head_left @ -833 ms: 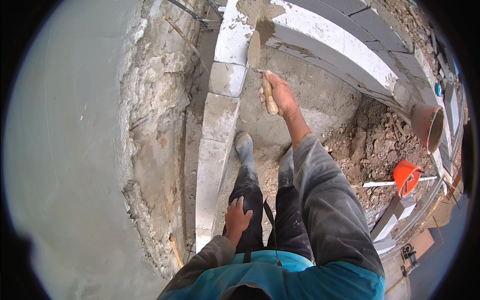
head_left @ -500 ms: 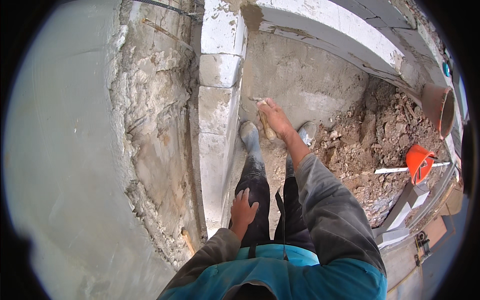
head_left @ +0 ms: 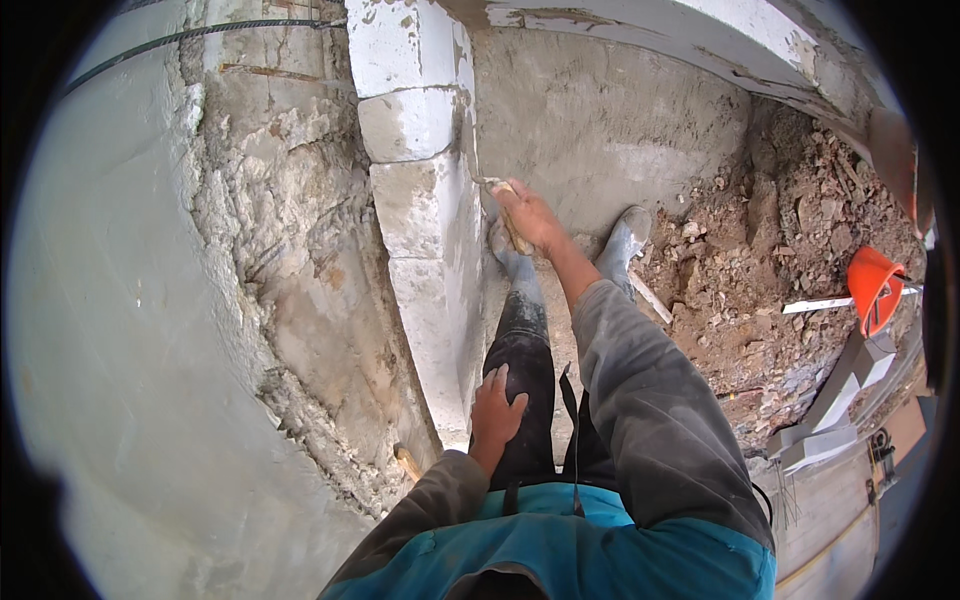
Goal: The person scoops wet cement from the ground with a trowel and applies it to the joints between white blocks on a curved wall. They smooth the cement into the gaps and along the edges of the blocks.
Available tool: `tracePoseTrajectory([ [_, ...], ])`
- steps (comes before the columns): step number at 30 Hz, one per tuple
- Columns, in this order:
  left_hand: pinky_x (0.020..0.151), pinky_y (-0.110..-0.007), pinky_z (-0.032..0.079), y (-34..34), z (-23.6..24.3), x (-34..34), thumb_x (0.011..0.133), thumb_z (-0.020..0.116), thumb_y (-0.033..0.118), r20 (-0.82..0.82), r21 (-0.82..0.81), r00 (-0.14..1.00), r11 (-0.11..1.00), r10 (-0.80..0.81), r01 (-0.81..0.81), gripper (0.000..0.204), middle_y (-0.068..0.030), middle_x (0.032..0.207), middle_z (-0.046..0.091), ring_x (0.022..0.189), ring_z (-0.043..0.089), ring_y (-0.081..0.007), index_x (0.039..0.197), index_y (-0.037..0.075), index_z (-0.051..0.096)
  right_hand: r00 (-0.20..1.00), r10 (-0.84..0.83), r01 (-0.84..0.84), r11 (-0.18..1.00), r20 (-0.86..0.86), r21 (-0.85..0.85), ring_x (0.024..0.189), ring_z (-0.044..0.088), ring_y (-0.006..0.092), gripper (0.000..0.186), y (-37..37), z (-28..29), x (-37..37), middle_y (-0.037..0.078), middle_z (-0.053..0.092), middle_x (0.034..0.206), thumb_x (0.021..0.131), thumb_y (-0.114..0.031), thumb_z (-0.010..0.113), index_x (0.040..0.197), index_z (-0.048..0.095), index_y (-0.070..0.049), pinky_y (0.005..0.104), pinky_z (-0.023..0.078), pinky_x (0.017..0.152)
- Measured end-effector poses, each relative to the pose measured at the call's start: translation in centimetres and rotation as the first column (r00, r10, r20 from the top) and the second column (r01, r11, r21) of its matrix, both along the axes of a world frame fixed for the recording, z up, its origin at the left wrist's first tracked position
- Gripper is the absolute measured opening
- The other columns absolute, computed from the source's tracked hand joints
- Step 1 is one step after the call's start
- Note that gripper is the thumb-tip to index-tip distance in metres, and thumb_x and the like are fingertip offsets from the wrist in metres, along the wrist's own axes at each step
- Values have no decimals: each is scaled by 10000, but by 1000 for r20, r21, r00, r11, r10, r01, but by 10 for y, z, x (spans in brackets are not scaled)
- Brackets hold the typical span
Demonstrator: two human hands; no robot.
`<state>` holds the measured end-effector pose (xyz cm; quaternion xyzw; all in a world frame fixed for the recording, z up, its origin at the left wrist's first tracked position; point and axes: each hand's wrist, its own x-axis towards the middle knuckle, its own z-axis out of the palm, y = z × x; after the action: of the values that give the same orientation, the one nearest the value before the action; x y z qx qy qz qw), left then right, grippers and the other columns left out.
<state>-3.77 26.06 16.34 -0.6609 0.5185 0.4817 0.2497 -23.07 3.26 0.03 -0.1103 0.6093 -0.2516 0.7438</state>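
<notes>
My right hand [head_left: 530, 218] is closed around the wooden handle of a trowel [head_left: 517, 236]. Its bent metal neck points left and meets the side face of the white block wall [head_left: 415, 205]; the blade is too edge-on to make out. Patches of grey mortar mark the blocks. My left hand [head_left: 495, 408] lies on my left thigh with fingers spread, holding nothing. Below the trowel stands my left boot [head_left: 512, 250], dusted grey, close to the foot of the wall.
Rubble [head_left: 730, 270] spreads on the right, with an orange hard hat [head_left: 872, 290] and a white strip [head_left: 815, 305] beyond. Left of the wall runs a rough concrete edge [head_left: 280, 220] beside a smooth grey slab [head_left: 110, 300]. A steel bar [head_left: 200, 33] crosses at the far left.
The view has shifted, and the trowel in my right hand has come left against the wall. My right boot stands farther from the left one. My left hand stays on the thigh.
</notes>
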Motion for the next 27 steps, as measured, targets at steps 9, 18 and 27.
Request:
tracePoseTrajectory([
  [9, 1097, -458, 389, -14, 0, -9, 827, 684, 311, 16, 13, 999, 999, -52, 52, 704, -191, 1432, 495, 1320, 460, -378, 1453, 89, 451, 948, 292, -282, 955, -130, 87, 878, 691, 318, 554, 126, 24, -27, 216, 693, 988, 869, -313, 662, 1292, 530, 20, 417, 538, 805],
  [18, 1107, -460, 375, -8, -4, -26, 830, 679, 301, 33, 7, 993, 993, -116, 116, 706, -198, 1435, 481, 1329, 445, -385, 1457, 83, 437, 646, 117, -115, 992, -754, 56, 975, 646, 474, 455, 228, -84, -159, 306, 669, 981, 884, -305, 617, 1205, 525, 4, 503, 523, 851],
  [27, 1105, -466, 377, -5, -4, -44, 837, 686, 317, 64, 14, 984, 986, -167, 167, 718, -210, 1444, 470, 1320, 446, -398, 1467, 87, 429, 647, 238, -248, 964, -725, 95, 929, 646, 487, 423, 258, -83, -178, 300, 668, 941, 867, -291, 594, 1192, 535, -27, 537, 512, 835],
])
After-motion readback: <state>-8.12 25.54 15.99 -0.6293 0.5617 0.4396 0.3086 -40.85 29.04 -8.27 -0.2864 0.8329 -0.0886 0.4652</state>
